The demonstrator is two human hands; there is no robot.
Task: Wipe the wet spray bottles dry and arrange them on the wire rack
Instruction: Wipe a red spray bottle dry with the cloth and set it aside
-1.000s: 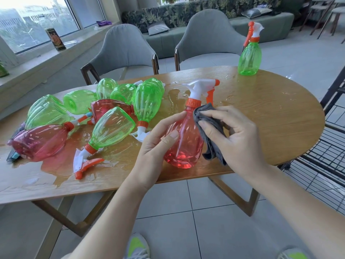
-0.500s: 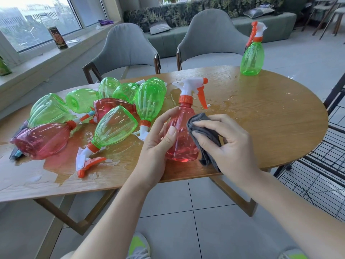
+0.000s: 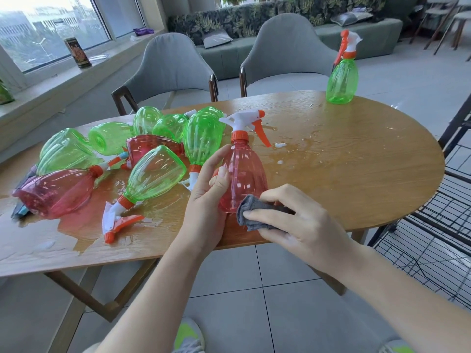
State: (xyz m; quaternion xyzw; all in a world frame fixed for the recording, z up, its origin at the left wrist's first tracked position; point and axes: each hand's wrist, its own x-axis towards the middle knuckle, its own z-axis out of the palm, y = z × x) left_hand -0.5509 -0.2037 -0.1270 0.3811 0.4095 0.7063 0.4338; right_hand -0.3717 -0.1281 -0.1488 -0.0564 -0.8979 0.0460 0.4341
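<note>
I grip the smooth, translucent red bottle (image 3: 243,174) upright at the table's (image 3: 356,174) near edge in my left hand (image 3: 207,202), long axis vertical, while my right hand (image 3: 293,222) pinches the soft grey cloth (image 3: 251,212) against its lower right wall.

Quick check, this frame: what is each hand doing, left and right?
Left hand: grips the upright red transparent plastic spray bottle.
Right hand: pinches the crumpled grey cloth against the bottle's base.
</note>
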